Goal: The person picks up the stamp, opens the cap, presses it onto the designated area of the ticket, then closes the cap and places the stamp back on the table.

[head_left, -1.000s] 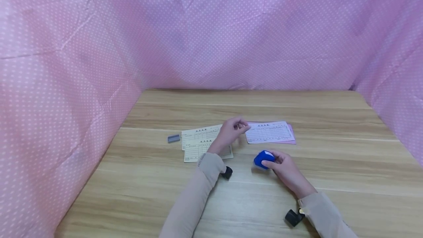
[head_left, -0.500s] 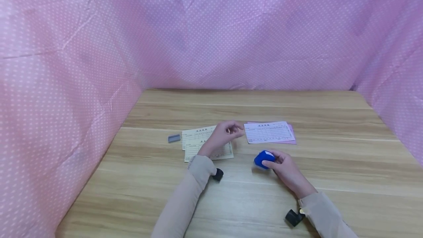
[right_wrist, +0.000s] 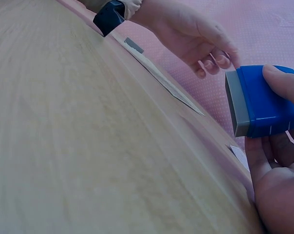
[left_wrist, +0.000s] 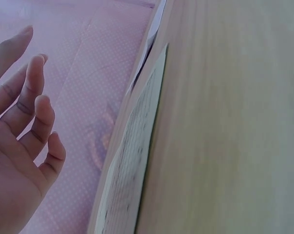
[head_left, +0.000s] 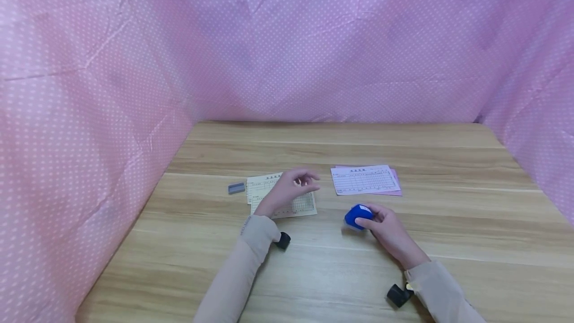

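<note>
Blue stamp (pretty sure that's what it is) [head_left: 358,217] is on the right side, held up just off the wood table [head_left: 471,198] on the near side of the lilac slip. OK, from the left: small grey piece [head_left: 236,188] lying flat, can't tell if it's a cap or something else. Just beside it are two cream slips [head_left: 304,206], overlapping, front one partly over the back one.

Left hand [head_left: 284,192] hangs above those, fingers loosely bent and apart, nothing in them. That's the bit that just changed: a second ago its fingertips were at the edge of the lilac slip [head_left: 363,180], and it's since pulled back left. So that slip now lies uncovered on top of a pinker sheet [head_left: 396,192] that pokes out at the right, which I'd read as the left hand being done with it for the moment.

Last up, right hand [head_left: 389,228]: thumb on one face of the stamp, fingers behind, clamped on it. Hasn't really budged, so the stamp looks parked there, ready to use.
</note>
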Motion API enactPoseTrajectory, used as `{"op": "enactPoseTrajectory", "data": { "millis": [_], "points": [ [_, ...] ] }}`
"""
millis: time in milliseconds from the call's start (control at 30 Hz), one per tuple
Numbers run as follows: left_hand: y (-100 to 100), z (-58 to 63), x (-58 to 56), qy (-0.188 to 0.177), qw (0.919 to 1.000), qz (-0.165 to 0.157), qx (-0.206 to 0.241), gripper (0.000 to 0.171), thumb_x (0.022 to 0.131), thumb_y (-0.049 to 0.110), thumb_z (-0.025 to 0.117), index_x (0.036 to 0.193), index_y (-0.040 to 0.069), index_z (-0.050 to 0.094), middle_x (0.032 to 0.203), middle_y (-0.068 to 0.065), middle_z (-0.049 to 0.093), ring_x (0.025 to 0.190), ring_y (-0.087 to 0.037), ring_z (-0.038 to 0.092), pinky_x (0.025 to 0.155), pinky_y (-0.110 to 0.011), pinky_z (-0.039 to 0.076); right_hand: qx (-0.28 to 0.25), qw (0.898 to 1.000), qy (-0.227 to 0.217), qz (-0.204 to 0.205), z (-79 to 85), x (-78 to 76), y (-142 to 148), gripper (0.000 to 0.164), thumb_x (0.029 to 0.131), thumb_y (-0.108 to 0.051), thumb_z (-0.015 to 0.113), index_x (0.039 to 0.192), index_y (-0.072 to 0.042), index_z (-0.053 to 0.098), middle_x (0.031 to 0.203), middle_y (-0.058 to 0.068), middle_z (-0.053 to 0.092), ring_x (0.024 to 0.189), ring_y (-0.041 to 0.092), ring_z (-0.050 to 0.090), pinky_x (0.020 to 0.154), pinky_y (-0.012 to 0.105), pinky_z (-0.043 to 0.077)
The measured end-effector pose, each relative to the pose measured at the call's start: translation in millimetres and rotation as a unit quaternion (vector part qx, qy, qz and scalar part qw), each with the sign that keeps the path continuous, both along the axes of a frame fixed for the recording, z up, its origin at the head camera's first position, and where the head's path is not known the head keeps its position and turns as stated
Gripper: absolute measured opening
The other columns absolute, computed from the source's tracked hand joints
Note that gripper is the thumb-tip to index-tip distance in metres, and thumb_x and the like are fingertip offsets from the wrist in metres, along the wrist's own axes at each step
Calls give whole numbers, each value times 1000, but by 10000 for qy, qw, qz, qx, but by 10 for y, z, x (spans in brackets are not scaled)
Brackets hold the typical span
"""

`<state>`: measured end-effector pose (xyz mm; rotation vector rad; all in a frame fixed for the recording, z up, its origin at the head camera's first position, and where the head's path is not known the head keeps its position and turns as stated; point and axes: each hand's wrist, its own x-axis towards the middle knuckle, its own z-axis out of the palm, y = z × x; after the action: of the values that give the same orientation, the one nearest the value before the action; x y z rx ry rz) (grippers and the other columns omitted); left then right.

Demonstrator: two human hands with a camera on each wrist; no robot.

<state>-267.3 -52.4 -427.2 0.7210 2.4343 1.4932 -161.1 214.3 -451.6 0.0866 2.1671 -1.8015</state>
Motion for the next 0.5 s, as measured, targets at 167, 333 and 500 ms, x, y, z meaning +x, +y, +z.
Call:
{"op": "enactPoseTrajectory", "data": {
  "millis": [167,333,500],
  "points": [
    [-159,-5,8,-33,9997,202,-132,32,86,27,73,114,11,68,87,1,63,86,-16,53,77,-29,44,9,10000,13,2,-6,1,1,57,93,-27,64,138,2,46,144,19,49,128,20,50,109,32,42],
    [-368,-34,17,-47,9988,415,-242,27,86,27,73,110,14,69,87,1,63,86,-17,53,77,-30,44,88,10000,4,-14,-2,2,-5,57,93,-27,65,138,2,46,143,19,50,127,20,50,110,38,41],
    [-567,-47,35,-58,9972,701,-253,25,86,23,73,109,12,70,86,0,64,83,-17,53,75,-29,43,60,10000,36,49,24,11,-4,58,94,-28,63,139,3,44,144,20,48,127,16,50,110,34,41]
  ]
}}
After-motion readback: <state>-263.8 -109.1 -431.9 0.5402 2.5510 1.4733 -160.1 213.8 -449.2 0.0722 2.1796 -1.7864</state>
